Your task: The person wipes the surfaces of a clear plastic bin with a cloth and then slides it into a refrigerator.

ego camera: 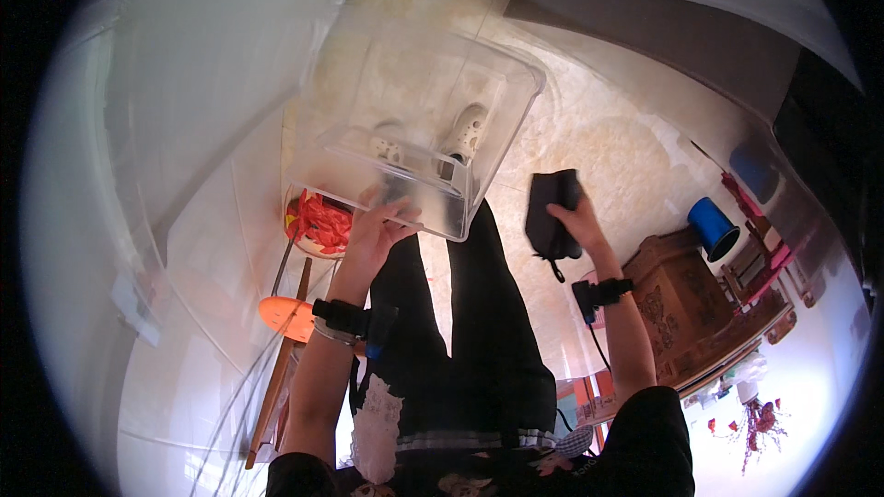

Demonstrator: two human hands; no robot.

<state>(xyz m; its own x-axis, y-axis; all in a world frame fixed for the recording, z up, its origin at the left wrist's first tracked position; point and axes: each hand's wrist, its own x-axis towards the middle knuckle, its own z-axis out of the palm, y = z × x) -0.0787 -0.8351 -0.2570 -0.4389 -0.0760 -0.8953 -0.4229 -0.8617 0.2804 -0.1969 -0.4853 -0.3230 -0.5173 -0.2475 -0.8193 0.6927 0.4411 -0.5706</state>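
Observation:
My left hand (381, 231) grips the near rim of a clear plastic bin (452, 224), held out in front of my legs. The floor and a pair of light perforated clogs (472, 128) show through its walls. No contents can be made out inside it. Off to the right, my right hand (582, 224) grasps a black pouch (549, 210) with a small loop hanging from its lower end. The pouch is apart from the bin. Both wrists wear black strapped devices.
On the left, a round container (318, 224) holds a red plastic bag, with an orange flat object (284, 316) nearby. A carved wooden cabinet (680, 290) and a blue cylindrical container (713, 228) stand right. White panels (228, 34) rise at the upper left.

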